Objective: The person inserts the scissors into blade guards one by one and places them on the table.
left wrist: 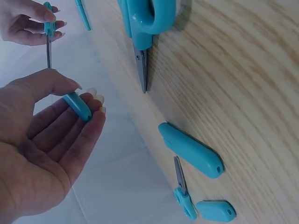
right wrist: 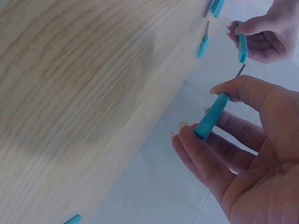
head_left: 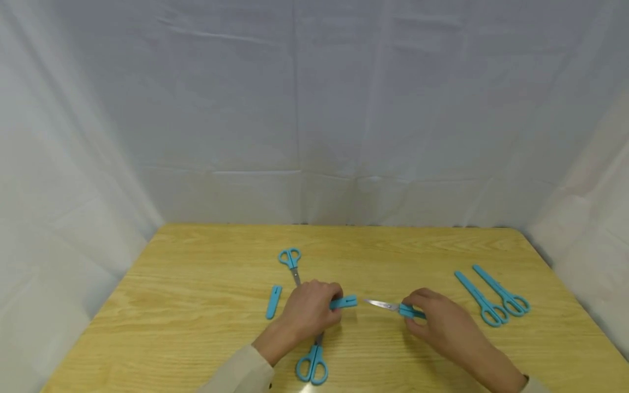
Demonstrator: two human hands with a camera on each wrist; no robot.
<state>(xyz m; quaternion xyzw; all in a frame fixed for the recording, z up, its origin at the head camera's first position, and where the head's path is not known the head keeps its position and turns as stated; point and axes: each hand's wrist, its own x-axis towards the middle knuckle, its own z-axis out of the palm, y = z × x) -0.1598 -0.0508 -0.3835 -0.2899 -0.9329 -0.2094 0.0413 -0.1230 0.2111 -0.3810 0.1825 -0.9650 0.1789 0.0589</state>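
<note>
Between thumb and fingers my left hand [head_left: 312, 308] pinches a turquoise scissors cover [head_left: 349, 301], seen lying over the fingers in the left wrist view [left wrist: 78, 107]. Its end with a slot mark points right. Opposite it, my right hand [head_left: 442, 322] grips a small pair of scissors [head_left: 382, 304] by the turquoise handle [right wrist: 212, 116]. The bare closed blades point left, with a small gap between their tip and the cover. Both hands are above the table.
Two pairs of scissors in covers [head_left: 484, 303] lie side by side on the right of the wooden table [head_left: 196, 273]. Around my left hand lie uncovered scissors at the back [head_left: 290, 257] and front [head_left: 312, 364], and a loose cover [head_left: 273, 302]. White cloth [head_left: 334, 109] hangs behind.
</note>
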